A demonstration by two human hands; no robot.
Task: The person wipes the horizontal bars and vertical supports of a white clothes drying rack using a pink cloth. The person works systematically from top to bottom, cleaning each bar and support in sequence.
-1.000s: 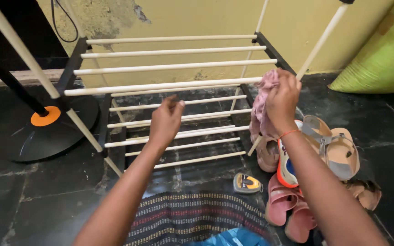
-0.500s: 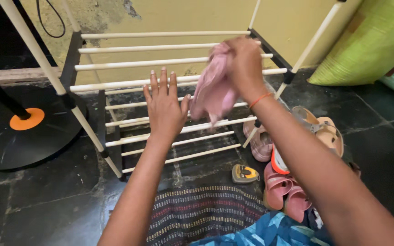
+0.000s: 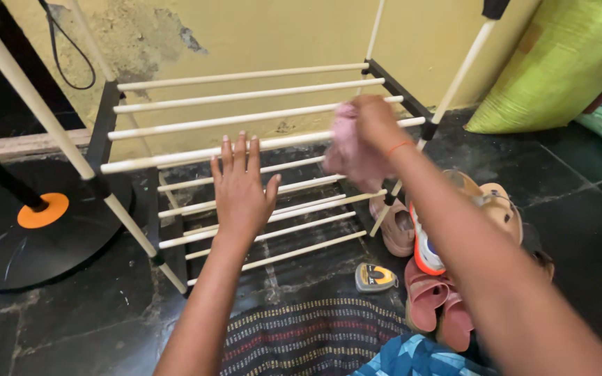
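A shoe rack (image 3: 175, 129) of cream rods on a black frame stands against a yellow wall. My right hand (image 3: 374, 125) grips a bunched pink cloth (image 3: 346, 143) just above the front rod of the upper shelf, near its right end. My left hand (image 3: 242, 188) hovers flat with fingers spread in front of the rack's middle, over the lower shelf rods, holding nothing.
Sandals and slippers (image 3: 447, 244) lie piled on the dark floor right of the rack. A small yellow-and-grey tape measure (image 3: 375, 277) lies in front. A black round stand base with an orange disc (image 3: 36, 223) is at left. Green sacks (image 3: 559, 63) lean at right.
My right hand swung the pink cloth from the rack's right post leftward over the upper shelf, then came back right along the front rod. My left hand opened flat.
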